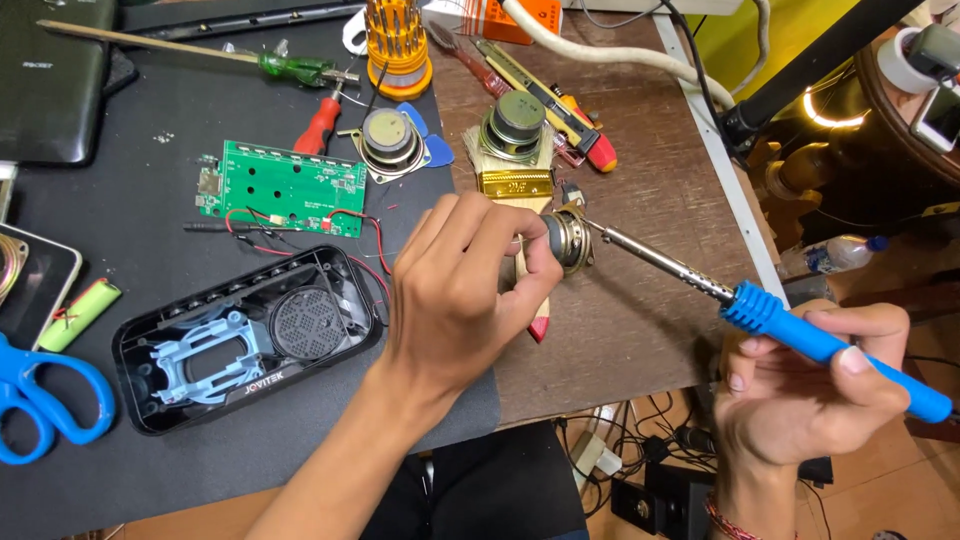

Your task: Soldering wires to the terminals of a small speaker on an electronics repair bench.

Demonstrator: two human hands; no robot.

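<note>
Left hand (465, 290) centre scene, fingers pinched round small round speaker driver (568, 240), lifted off wooden table (650, 300), rim turned right so iron reaches it. Right hand (810, 385) near right, fingers wrapped round blue soldering iron (835, 350), pen-style for control, tip touching driver. Opened black speaker shell (245, 335) and green circuit board (285, 188) parked left on mat, wires trailing between them.

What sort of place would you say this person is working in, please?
Probably a small electronics repair bench. The right hand aims a blue-handled soldering iron at a small speaker driver held in the left hand, beside a bare green circuit board and an opened black speaker case.
</note>
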